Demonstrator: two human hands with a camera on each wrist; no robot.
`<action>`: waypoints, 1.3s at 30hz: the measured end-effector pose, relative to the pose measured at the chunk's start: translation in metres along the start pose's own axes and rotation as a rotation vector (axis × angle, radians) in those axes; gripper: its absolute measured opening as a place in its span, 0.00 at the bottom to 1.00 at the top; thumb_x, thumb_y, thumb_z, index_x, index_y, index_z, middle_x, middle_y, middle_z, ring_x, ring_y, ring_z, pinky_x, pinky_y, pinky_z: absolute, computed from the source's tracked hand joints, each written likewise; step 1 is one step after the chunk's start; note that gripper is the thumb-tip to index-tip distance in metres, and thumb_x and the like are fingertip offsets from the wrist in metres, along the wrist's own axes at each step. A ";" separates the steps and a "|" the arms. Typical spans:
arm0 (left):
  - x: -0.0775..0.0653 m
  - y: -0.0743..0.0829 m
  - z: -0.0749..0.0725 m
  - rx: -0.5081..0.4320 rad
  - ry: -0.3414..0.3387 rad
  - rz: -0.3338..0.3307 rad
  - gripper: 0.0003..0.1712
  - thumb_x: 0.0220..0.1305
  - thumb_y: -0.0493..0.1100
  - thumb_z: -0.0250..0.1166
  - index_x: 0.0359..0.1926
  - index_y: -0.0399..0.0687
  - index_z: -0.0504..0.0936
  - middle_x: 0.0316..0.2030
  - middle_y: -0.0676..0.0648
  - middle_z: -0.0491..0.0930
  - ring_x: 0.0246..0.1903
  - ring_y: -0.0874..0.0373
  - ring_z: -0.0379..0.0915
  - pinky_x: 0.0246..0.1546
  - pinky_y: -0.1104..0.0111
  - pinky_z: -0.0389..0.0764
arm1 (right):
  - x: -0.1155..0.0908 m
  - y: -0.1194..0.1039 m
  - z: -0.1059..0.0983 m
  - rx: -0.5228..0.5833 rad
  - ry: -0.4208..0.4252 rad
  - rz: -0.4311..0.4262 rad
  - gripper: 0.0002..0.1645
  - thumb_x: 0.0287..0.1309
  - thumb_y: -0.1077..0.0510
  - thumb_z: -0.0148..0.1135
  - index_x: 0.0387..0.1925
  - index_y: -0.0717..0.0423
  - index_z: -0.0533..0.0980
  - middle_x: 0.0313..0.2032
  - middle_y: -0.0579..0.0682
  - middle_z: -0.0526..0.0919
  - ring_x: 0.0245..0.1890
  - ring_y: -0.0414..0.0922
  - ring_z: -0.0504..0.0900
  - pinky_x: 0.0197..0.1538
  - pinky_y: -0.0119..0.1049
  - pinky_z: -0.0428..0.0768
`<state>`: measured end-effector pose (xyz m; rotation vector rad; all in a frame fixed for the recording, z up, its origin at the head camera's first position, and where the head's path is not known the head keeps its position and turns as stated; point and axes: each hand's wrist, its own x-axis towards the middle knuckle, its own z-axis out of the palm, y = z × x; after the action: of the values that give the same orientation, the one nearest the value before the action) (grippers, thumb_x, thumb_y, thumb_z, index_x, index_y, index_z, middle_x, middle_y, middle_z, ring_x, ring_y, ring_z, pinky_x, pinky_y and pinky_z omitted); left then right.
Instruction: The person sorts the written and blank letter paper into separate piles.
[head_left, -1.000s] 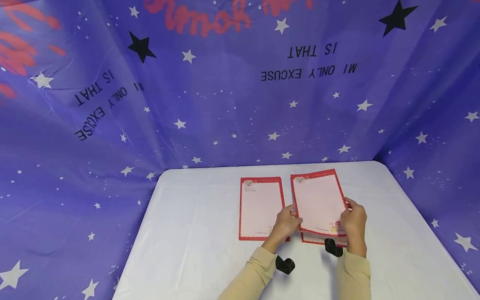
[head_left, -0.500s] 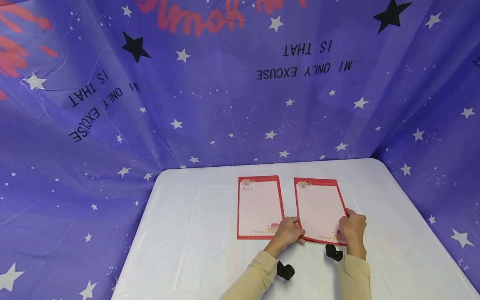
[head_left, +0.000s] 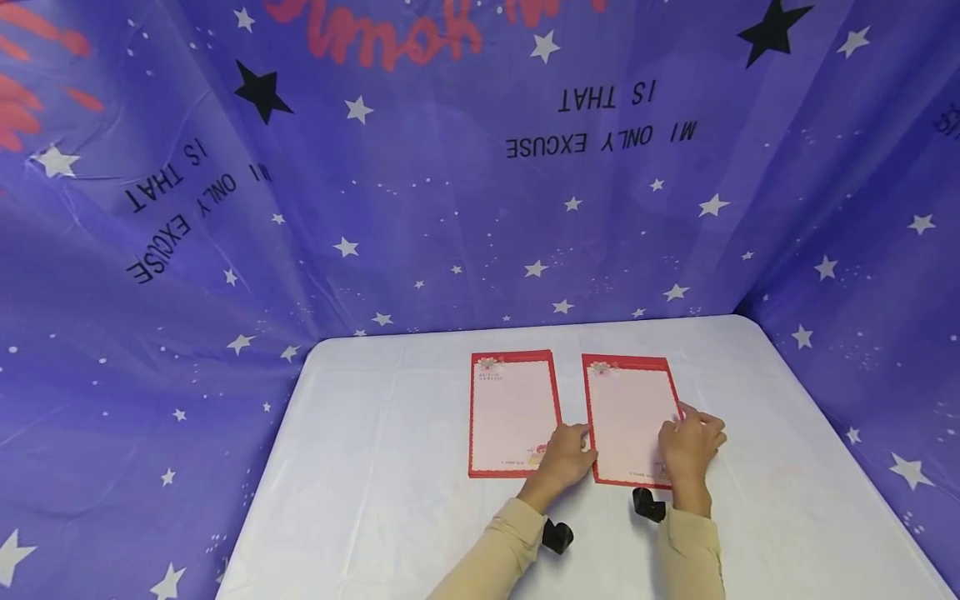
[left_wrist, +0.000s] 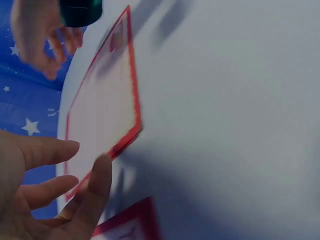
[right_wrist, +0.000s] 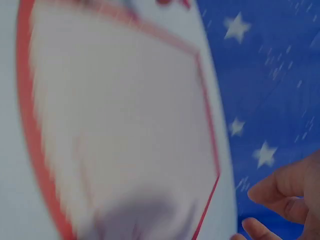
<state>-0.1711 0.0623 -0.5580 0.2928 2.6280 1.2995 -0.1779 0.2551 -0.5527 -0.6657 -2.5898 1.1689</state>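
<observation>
**Side by side, and I'm right there at the edges!**

The starry purple curtain (head_left: 450,192) fills the back and sides, and below it the white tabletop (head_left: 375,442) spreads toward me. On it lie the right-hand sheet (head_left: 626,421), pale pink inside a red border, and the left-hand sheet (head_left: 512,412), just beside it! My right hand (head_left: 688,446) is at the first one's near right edge; my left hand (head_left: 561,458) is at its left edge, covering the other's corner. Left fingers (left_wrist: 101,175) spread, right fingers (right_wrist: 280,186) parted, loosely bent; touching paper? I can't tell. Smallest: a printed flower (head_left: 600,367), far left corner.
</observation>
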 end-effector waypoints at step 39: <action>-0.030 -0.095 -0.113 0.001 0.302 -0.179 0.30 0.62 0.35 0.62 0.60 0.14 0.74 0.41 0.29 0.71 0.43 0.40 0.64 0.47 0.49 0.70 | -0.063 -0.077 0.116 0.103 -0.210 -0.161 0.26 0.60 0.69 0.57 0.58 0.82 0.76 0.54 0.82 0.74 0.56 0.73 0.74 0.60 0.61 0.73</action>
<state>-0.1802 -0.0879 -0.5644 -0.1494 2.8178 1.3740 -0.1899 0.1043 -0.5720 -0.3209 -2.6690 1.3734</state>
